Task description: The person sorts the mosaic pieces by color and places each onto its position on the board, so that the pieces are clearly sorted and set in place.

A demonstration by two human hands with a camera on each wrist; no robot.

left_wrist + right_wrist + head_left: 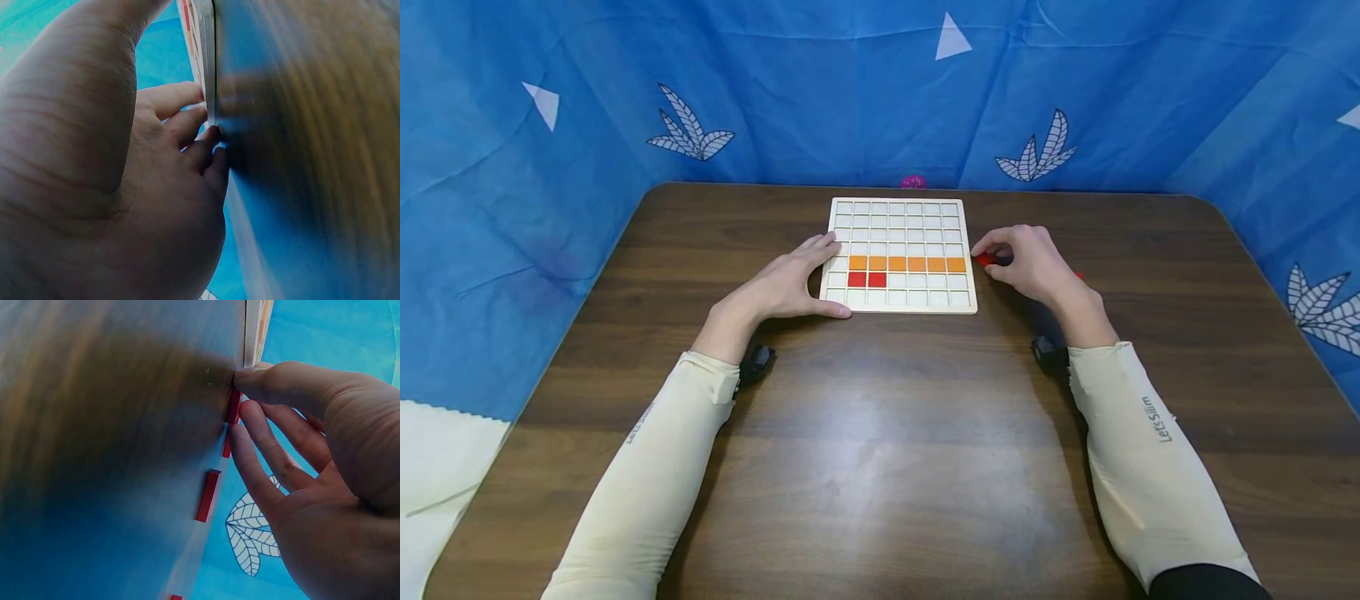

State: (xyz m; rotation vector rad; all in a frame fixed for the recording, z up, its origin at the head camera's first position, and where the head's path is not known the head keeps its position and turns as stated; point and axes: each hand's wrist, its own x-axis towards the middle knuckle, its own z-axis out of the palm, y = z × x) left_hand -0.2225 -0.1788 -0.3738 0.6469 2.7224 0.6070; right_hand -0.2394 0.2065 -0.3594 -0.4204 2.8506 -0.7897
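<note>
A pale wooden grid board lies flat near the far side of the table. One row holds several orange square tiles, and two red square tiles sit at the left of the row below it. My left hand rests at the board's left edge, fingers stretched out on the side and thumb along the near corner. Just off the right edge, my right hand pinches a red tile between thumb and fingers, low over the table. In the head view the fingers partly cover this tile.
More loose red tiles lie on the table under and behind the right hand; one tile peeks out beside the wrist. The brown wooden table ends at a blue patterned cloth along its back and sides.
</note>
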